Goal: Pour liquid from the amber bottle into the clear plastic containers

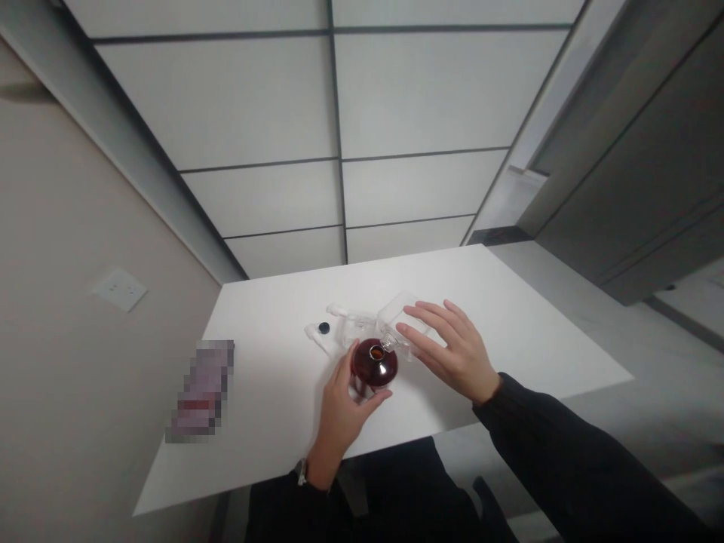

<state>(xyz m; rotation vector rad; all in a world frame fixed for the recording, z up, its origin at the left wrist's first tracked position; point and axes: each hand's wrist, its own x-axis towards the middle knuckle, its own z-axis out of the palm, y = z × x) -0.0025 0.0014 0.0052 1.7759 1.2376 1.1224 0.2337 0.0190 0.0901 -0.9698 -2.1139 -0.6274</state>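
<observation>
My left hand (342, 403) is wrapped round a dark reddish-brown bottle (369, 371), its fingers and thumb on either side. The bottle's round mouth is uncapped and faces up. Over clear, see-through packaging (403, 303), my right hand (449, 347) has its fingers stretched and spread; the thumb is hidden. A small clear piece (388, 337) lies between the bottle's mouth and the right fingertips; I cannot tell whether the fingers touch it. A small black cap (324, 328) rests left of the packaging, beside thin whitish strips (313, 332).
The white table (260, 407) carries all of this. Near its left edge lies a pixelated purple-grey item (200, 388). A wall with a socket (121, 289) borders the left, and pale sliding panels (271, 98) stand behind.
</observation>
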